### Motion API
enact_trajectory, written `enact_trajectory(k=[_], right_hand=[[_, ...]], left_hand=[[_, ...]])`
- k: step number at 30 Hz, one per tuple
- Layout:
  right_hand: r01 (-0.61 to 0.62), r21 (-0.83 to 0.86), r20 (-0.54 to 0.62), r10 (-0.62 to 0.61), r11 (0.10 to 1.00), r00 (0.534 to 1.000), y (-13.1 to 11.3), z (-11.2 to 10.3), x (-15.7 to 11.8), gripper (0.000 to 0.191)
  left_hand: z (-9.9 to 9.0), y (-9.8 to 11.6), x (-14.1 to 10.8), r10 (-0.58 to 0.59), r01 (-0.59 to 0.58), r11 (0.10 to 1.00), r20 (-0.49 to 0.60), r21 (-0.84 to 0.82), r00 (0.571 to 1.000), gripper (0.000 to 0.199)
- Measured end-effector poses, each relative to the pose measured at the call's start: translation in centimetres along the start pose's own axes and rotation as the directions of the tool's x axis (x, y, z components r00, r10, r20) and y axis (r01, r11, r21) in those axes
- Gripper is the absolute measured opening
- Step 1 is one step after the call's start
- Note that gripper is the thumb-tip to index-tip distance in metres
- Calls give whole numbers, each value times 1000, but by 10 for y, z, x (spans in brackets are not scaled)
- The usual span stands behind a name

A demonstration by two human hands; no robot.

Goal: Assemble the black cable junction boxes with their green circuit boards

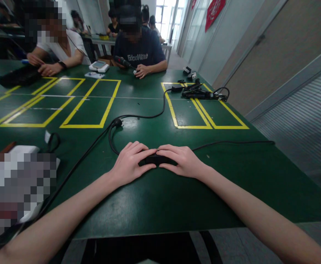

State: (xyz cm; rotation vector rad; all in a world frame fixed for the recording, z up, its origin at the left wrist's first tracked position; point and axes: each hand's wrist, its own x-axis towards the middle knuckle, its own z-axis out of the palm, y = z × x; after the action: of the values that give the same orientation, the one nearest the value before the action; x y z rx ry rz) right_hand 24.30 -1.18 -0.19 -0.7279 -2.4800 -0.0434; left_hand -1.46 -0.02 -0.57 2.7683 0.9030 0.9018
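A black power adapter (157, 160) lies low over the green table in front of me. My left hand (129, 163) grips its left end, fingers on the far side and thumb on the near side. Around the right end my right hand (181, 160) is closed in the same way, and the fingertips of both hands almost meet at the middle. Much of the adapter is hidden under the fingers. A black cord (111, 141) comes out by my left hand and loops up toward a black plug (117, 123). Another thin black cord (232, 142) extends right from beside my right hand.
Yellow tape rectangles mark the green table (160, 205). A heap of black cables and adapters (201, 91) lies at the far right. A long cable (149, 116) crosses the table. White items (25, 149) lie at left. Two people work across from me, one holding a power driver (123, 61).
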Motion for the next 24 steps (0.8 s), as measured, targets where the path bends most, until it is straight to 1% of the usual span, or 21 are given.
enact_trajectory(k=[3,7,10,14,16,18,20,22,24], right_hand=[[-19,12,0,19,1000,1000,-2,1,1,23],[1,-24,17,-1,1000,1000,-3,3,0,21],[8,-58,76,-3,998,997,-4,2,0,27],[20,-97,209,1,995,978,-4,-1,0,40],[15,-87,244,7,996,970,-3,-3,0,45],[-6,-75,223,23,997,975,0,-5,-1,46],[-61,-49,156,68,997,985,4,-9,-3,47],[-151,5,42,150,989,988,10,-15,-6,48],[-245,67,-101,251,967,963,20,-22,-9,49]], left_hand=[[1,1,1,-45,45,999,-14,-2,999,43],[-1,2,2,-85,86,995,41,-39,996,32],[-2,3,2,-82,85,995,69,-55,994,31],[-2,4,2,-69,71,996,52,-48,996,34],[-2,5,3,-61,64,997,49,-49,997,36],[-3,5,3,-53,54,997,9,-58,999,34],[-5,5,4,-38,32,997,-95,-69,995,31],[-9,5,4,-12,-4,997,-219,-72,976,30],[-12,4,4,17,-38,997,-300,-65,954,34]])
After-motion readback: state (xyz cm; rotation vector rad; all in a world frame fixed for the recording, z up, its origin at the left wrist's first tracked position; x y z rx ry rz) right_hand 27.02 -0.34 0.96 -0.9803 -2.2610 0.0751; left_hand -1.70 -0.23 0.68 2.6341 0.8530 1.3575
